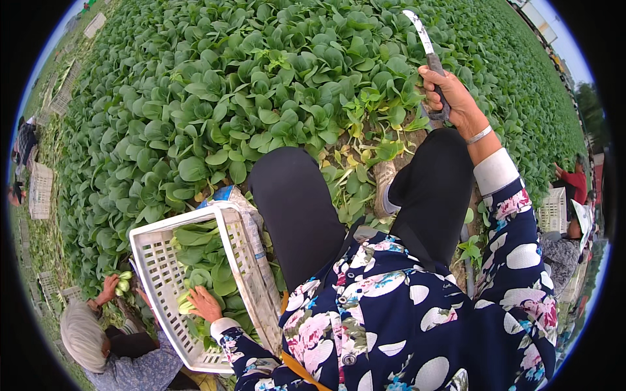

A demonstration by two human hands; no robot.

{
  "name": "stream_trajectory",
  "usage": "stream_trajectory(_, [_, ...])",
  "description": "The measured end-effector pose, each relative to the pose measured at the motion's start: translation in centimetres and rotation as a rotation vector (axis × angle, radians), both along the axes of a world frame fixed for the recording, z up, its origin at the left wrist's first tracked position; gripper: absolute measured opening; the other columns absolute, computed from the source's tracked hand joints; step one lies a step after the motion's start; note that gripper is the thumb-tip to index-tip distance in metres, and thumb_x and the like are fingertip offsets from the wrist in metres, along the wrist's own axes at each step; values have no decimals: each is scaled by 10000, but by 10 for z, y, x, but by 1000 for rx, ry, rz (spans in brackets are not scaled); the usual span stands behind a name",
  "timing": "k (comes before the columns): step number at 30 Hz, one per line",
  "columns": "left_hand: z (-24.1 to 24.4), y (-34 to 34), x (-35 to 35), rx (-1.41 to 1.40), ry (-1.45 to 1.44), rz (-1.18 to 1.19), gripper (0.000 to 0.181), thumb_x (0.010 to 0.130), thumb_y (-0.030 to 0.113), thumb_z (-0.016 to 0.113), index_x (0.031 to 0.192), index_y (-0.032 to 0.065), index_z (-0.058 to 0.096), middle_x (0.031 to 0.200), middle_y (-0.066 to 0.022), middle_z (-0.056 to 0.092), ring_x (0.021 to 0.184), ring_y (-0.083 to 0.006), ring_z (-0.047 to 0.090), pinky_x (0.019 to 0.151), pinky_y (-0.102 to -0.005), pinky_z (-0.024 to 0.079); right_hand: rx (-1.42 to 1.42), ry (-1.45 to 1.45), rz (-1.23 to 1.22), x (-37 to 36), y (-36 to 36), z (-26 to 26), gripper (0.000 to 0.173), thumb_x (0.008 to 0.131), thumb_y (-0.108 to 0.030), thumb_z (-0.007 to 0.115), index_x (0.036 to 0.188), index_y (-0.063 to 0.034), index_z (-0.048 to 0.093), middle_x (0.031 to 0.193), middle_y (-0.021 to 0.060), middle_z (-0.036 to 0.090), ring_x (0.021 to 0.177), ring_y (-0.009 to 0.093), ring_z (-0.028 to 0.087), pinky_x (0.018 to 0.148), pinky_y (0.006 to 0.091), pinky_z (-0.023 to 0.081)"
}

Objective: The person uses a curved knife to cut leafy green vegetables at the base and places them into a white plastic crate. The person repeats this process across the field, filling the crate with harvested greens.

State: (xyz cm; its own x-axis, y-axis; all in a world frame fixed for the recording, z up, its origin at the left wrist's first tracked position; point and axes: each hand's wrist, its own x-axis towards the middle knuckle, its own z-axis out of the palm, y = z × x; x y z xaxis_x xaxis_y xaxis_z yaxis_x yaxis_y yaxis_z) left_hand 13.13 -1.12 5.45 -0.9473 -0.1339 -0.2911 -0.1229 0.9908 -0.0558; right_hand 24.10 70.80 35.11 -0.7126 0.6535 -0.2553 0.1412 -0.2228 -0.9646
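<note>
My right hand [452, 95] grips the dark handle of a harvesting knife [420, 34], raised over the leafy rows at the upper right. The knife's pale blade points up and curves at its tip. Down at the lower left, my left hand [205, 304] is inside a white plastic crate [155, 283], touching a bok choy [185, 303] with a pale base. Whether its fingers grip that plant is not clear. More cut bok choy [210, 249] lies in the tilted crate. Growing bok choy [210, 97] fills the ground ahead of my knees.
Yellowed leaves [354, 154] lie between my feet. A co-worker [88, 337] crouches at lower left, one hand holding bok choy [123, 283]. Other people [562, 254] work at the right edge. Another white crate [41, 190] stands far left; a printed sack [254, 225] lies beside my crate.
</note>
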Motion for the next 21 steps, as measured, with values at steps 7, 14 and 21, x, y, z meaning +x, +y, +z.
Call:
stream_trajectory(7, [23,17,-80,-31,-170,3,410,825,248,538,1196,78,576,1166,-190,569,1132,-373,495,973,-568,341,165,-286,-25,82,104,-125,225,780,-227,713,866,-80,566,615,-20,497,497,63,468,437,234,391])
stream_trajectory(14, [207,246,-148,874,631,-249,376,840,12,529,1213,-32,540,1158,-166,602,1062,-223,576,920,-318,438,-189,-290,-38,98,82,-271,357,814,-412,667,771,-66,592,630,2,549,563,75,492,505,245,402])
stream_trajectory(21, [223,618,-105,728,1,-1104,319,781,-50,599,1085,46,610,925,-65,619,745,-122,563,689,-246,472,-627,-197,-327,65,103,-370,504,911,-548,417,813,-61,503,584,4,457,408,119,417,408,264,354])
